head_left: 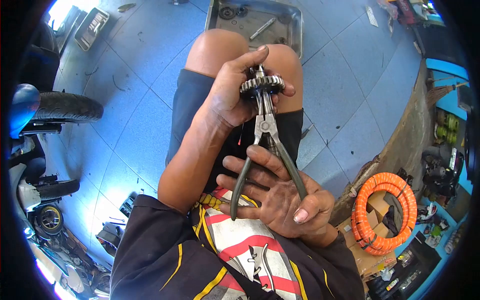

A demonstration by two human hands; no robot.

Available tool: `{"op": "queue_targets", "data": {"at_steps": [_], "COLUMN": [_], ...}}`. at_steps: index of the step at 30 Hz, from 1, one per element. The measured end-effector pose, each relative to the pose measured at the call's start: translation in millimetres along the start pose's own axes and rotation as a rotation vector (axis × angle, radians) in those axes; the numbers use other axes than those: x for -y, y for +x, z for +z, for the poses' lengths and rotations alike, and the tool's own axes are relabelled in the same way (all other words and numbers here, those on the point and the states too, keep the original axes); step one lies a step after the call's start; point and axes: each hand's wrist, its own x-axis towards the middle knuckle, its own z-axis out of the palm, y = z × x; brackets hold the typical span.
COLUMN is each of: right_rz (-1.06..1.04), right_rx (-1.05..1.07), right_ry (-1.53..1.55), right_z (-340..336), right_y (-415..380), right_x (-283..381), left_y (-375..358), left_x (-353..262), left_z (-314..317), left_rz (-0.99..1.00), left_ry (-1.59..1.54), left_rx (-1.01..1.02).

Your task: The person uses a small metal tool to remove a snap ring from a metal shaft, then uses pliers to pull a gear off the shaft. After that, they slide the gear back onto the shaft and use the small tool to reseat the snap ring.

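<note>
So I'm looking in through the head camera, and the left hand (232, 90) is curling its fingers around a dark, toothed metal gear (261, 86) with a bright shaft (260, 71) poking through it. Thumb's sitting above the gear, fingertips are showing on its far side, so that grip's closed. The right hand (282, 204) is lying palm up and pretty open, fingers spread, thumb folding in over the palm. Steel pliers with dark green handles (265, 124) are crossing it, handles well apart, and I'm not seeing any fingers wrapping them.

I'm reading this as the nose of the pliers working at the gear; the tips are hiding, so I can't tell what they're touching. To me, any further move is calling for the left fingers holding the gear steady and the right ones controlling how wide the handles are spreading.

Beyond the left fingertips, past the knees, a rectangular metal tray (265, 10) is sitting on blue floor tiles (345, 65), holding small gears and a pen-shaped silver thing (262, 28). Out left of the fingers, a black tyre (72, 107) is showing. Off to the right, a coiled orange hose (360, 207) is resting by cardboard (356, 255).
</note>
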Motion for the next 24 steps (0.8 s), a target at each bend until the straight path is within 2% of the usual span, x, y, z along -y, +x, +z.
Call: {"op": "queue_targets", "data": {"at_steps": [11,19,24], "right_rz": [-0.028,-0.073,-0.063], "right_rx": [0.062,0.058,0.059], "right_ry": [0.126,0.045,-0.003], "right_z": [-3.2,6.6,7.7], "right_y": [0.0,1.2,3.5], "right_x": [-8.2,-16.1,-17.8], "left_y": [-0.5,-1.6,-4.2], "left_x": [2.2,2.3,0.3], "left_z": [1.4,1.9,1.7], "left_rz": [0.02,-0.019,0.009], "left_ry": [-0.02,-0.112,-0.065], "left_rx": [-0.037,-0.034,-0.025]}}
